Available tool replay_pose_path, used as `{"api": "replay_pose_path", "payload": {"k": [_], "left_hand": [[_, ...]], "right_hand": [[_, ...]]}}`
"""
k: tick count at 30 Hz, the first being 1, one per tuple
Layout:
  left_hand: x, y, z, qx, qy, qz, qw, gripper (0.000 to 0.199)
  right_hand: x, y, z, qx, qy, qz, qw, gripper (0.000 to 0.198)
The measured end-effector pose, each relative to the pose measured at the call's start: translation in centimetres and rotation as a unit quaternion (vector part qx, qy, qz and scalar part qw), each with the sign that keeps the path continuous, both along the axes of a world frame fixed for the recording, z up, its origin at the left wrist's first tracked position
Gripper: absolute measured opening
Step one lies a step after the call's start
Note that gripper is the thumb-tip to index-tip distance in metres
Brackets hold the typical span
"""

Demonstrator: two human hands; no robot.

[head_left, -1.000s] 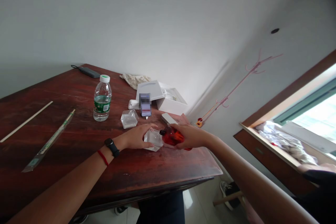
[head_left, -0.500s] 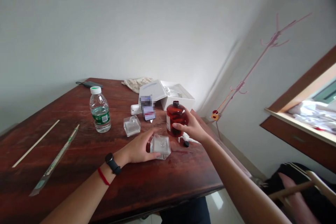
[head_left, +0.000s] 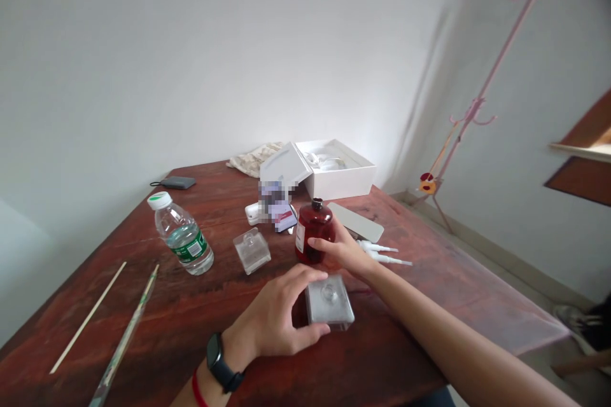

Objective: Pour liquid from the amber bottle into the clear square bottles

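My right hand [head_left: 341, 243] is wrapped around the right side of a brown bottle [head_left: 311, 250], its thumb across the front. The bottle stands upright, and its narrow mouth is uncapped. In front of it, a clear square glass bottle [head_left: 330, 305] with a round neck on top sits on the table. My left hand [head_left: 281, 311] curves around its left side, fingers at the far edge and thumb at the near edge. A second clear square glass bottle [head_left: 251, 252] stands farther back on the left. White dropper-like pieces [head_left: 382, 252] lie beyond my right wrist, partly hidden by it.
On the left are a water bottle [head_left: 185, 238], a thin stick [head_left: 88, 318] and a wrapped stick [head_left: 126, 337]. Farther back lie a phone [head_left: 282, 216], a white box [head_left: 341, 181], a cloth [head_left: 252, 159] and a pale flat case [head_left: 358, 222]. A pink coat rack [head_left: 496, 63] stands right.
The view has shifted and tilted. The brown bottle has come closer to the phone's line, and the square bottle appears farther right, in front of it. Both hands keep their places on the bottles.
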State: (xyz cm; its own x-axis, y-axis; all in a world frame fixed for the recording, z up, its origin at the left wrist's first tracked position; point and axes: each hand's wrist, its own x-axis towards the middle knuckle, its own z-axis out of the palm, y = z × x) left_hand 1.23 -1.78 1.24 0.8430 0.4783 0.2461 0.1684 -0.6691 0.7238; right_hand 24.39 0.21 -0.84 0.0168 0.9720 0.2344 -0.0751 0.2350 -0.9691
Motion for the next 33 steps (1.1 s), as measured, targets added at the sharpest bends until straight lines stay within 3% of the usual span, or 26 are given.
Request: {"api": "replay_pose_path", "payload": {"k": [4,10,16,20,27,33], "left_hand": [[0.0,0.1,-0.3,0.011,0.003,0.002,1.000,0.071],[-0.2,0.1,-0.8,0.026,0.022,0.007,0.999,0.077],[-0.2,-0.3,-1.2,0.035,0.050,0.019,0.998,0.082],[-0.3,-0.5,-1.6,0.037,0.056,0.035,0.997,0.084],[-0.4,-0.6,-1.9,0.040,0.057,0.042,0.997,0.086],[-0.4,-0.2,-1.5,0.039,0.065,0.032,0.997,0.090]], "right_hand": [[0.2,-0.2,0.0,-0.044,0.029,0.019,0.998,0.076],[-0.6,-0.3,-0.9,-0.039,0.058,0.072,0.995,0.075],[-0.8,-0.4,-1.6,-0.038,0.069,0.100,0.992,0.094],[-0.8,-0.5,-1.8,-0.034,0.057,0.113,0.991,0.096],[-0.5,-0.8,-1.3,-0.006,0.082,0.146,0.986,0.117],[-0.7,-0.8,-1.4,-0.034,0.150,0.107,0.982,0.096]]}}
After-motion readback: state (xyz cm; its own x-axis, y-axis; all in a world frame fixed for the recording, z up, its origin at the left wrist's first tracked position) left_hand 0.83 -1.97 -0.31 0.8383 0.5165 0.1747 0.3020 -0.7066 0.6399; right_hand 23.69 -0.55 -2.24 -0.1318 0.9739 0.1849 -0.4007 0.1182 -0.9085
